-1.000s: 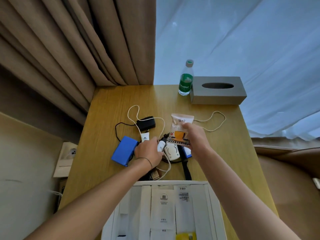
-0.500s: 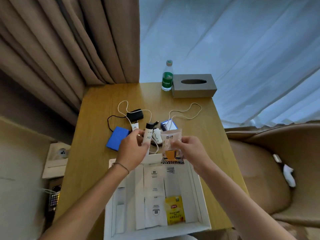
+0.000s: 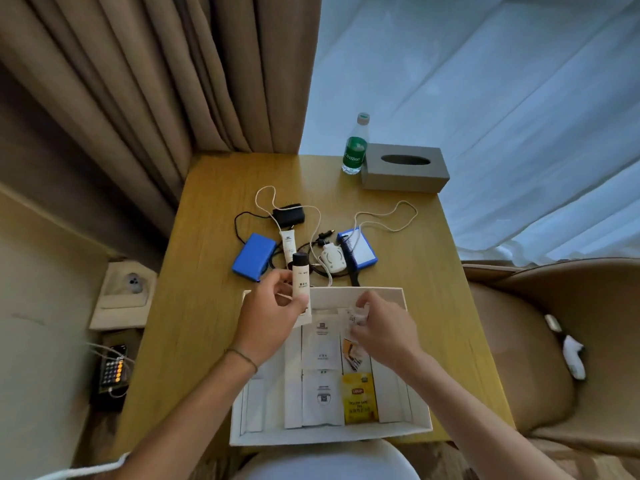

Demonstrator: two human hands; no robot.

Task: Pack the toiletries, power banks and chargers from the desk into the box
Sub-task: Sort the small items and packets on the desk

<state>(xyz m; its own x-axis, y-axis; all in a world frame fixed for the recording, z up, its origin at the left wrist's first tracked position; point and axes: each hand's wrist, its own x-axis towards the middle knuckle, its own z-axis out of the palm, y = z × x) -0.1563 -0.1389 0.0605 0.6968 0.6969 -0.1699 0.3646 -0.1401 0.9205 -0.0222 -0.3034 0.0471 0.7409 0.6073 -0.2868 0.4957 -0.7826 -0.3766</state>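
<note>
A white box (image 3: 330,436) with dividers lies at the desk's near edge, holding white sachets and a yellow tea bag (image 3: 359,398). My left hand (image 3: 268,315) holds a small white bottle (image 3: 300,280) with a dark cap upright over the box's far left corner. My right hand (image 3: 379,327) grips a coffee sachet (image 3: 352,351) and presses it down into the box's right middle compartment. Beyond the box lie a blue power bank (image 3: 254,256), a white tube (image 3: 288,245), a black charger (image 3: 288,215), a white round charger (image 3: 331,259), a black comb (image 3: 349,258) and a second blue power bank (image 3: 360,249) with white cables.
A green-labelled water bottle (image 3: 356,147) and a grey tissue box (image 3: 404,168) stand at the desk's far right. Beige curtains (image 3: 156,81) hang behind on the left. A tan armchair (image 3: 554,341) is at the right, a wall socket (image 3: 126,289) and a phone (image 3: 111,370) at the left.
Both hands lifted the bottle and the coffee sachet off the desk and drew them back over the box. The sachet is now down inside it; my head tilted down.
</note>
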